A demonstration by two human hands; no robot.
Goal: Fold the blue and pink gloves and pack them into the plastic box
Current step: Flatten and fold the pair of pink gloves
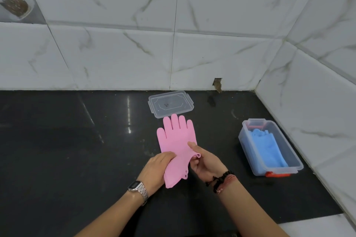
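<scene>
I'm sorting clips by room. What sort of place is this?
Probably a kitchen: a glossy black counter set in a corner of marble-look wall tiles, with a pink glove and a plastic box on it.

Blue glove (269, 150): far end hidden behind plastic box (256, 159) wall. Pink glove (176, 148) cuff partly covered by left hand (156, 169). Forearms cut by bottom edge.

Two bare forearms without sleeves enter from the bottom of the frame. A silver metal wristwatch (138, 190) with a rectangular face circles the left wrist. Dark beaded bracelets (221, 178) and a reddish thread band (229, 183) circle the right wrist.
</scene>
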